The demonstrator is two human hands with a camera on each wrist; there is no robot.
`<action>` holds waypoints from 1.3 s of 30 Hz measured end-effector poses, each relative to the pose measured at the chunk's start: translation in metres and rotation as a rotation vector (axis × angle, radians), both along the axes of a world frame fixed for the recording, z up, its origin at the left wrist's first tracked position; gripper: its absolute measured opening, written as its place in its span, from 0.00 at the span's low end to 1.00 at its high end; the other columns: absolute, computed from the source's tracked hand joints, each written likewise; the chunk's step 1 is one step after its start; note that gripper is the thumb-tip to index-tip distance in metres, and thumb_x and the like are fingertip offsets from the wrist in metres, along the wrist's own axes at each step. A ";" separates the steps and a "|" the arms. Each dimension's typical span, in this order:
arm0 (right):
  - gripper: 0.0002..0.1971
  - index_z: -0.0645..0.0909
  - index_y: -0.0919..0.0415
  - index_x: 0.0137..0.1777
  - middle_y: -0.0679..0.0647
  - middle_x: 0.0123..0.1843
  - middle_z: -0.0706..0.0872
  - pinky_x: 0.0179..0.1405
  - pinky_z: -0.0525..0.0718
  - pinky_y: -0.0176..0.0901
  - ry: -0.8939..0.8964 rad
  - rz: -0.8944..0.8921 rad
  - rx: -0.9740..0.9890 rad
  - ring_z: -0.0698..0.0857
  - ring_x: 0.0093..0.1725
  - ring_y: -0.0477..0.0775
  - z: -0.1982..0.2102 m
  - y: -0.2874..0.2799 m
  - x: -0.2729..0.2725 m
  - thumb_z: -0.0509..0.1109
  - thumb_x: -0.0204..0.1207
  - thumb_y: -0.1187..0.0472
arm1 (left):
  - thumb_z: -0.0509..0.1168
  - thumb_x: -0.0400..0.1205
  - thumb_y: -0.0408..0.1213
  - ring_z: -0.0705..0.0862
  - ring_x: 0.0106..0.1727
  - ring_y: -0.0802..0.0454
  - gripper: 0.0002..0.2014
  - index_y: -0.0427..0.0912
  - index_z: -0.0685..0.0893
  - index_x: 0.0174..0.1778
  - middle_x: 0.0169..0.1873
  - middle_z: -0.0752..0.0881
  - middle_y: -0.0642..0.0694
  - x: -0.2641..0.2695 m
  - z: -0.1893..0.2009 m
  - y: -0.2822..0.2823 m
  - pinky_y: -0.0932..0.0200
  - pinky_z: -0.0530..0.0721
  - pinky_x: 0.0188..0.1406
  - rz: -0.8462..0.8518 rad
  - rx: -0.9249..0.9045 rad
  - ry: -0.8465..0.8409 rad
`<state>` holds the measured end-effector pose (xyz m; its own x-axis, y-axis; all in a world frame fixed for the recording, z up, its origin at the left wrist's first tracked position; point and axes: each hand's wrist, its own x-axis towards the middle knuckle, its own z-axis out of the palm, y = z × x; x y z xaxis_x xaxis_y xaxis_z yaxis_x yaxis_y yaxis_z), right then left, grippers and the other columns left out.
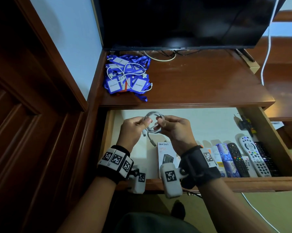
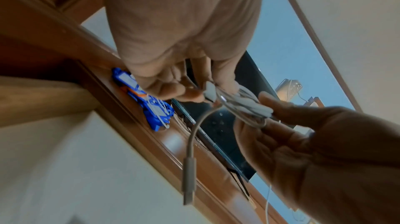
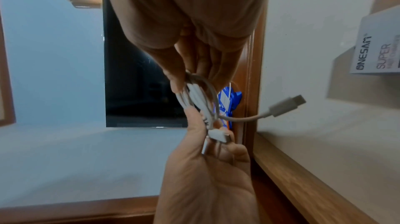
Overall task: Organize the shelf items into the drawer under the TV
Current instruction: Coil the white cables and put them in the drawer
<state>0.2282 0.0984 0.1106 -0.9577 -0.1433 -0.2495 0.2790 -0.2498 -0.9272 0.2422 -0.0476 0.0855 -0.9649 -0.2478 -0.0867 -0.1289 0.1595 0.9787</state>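
A coiled white USB cable (image 1: 152, 121) hangs over the left part of the open drawer (image 1: 242, 183), held between both hands. My left hand (image 1: 136, 126) pinches a connector end (image 2: 210, 90) of it. My right hand (image 1: 173, 126) grips the coil's bundled loops (image 3: 194, 94) between thumb and fingers. One loose end with a USB plug (image 2: 189, 176) dangles free below the coil. On the shelf above, at the left, lies a pile of blue lanyards with white badges (image 1: 126, 76), with more thin white cables tangled on top.
The drawer's right half holds a white charger box (image 1: 165, 157), small boxes and several remotes (image 1: 252, 157) in a row. A black clip-like item (image 1: 245, 124) lies at its back right. The TV (image 1: 175, 22) stands on the shelf; a wooden door is at the left.
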 end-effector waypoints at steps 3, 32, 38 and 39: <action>0.04 0.86 0.76 0.45 0.63 0.36 0.86 0.41 0.84 0.46 -0.049 -0.034 0.038 0.83 0.35 0.57 -0.004 0.005 0.003 0.71 0.73 0.73 | 0.66 0.69 0.59 0.74 0.31 0.49 0.25 0.35 0.86 0.36 0.26 0.77 0.38 -0.002 -0.004 -0.001 0.49 0.78 0.34 -0.083 -0.131 0.034; 0.08 0.81 0.83 0.42 0.60 0.28 0.77 0.28 0.75 0.41 -0.074 -0.063 0.131 0.73 0.27 0.54 -0.007 0.012 0.012 0.73 0.68 0.75 | 0.71 0.64 0.47 0.90 0.36 0.40 0.06 0.57 0.88 0.36 0.27 0.90 0.46 0.007 0.016 0.003 0.39 0.89 0.42 0.159 -0.123 0.037; 0.03 0.82 0.79 0.35 0.63 0.27 0.79 0.28 0.72 0.43 -0.053 -0.035 0.163 0.75 0.24 0.55 -0.001 0.023 0.008 0.67 0.64 0.81 | 0.72 0.65 0.43 0.90 0.34 0.43 0.02 0.51 0.89 0.31 0.28 0.90 0.46 0.009 0.010 -0.002 0.40 0.89 0.42 0.147 -0.135 0.008; 0.04 0.81 0.80 0.36 0.63 0.26 0.80 0.28 0.71 0.42 -0.057 -0.005 0.156 0.74 0.23 0.56 0.000 0.024 0.008 0.65 0.64 0.82 | 0.72 0.66 0.42 0.90 0.34 0.43 0.03 0.49 0.90 0.33 0.28 0.90 0.45 0.009 0.008 -0.004 0.41 0.90 0.42 0.145 -0.155 0.010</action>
<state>0.2366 0.1228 0.1101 -0.9420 -0.0935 -0.3223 0.3313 -0.1061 -0.9375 0.2513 -0.0514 0.0938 -0.9188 -0.3938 -0.0274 -0.1520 0.2889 0.9452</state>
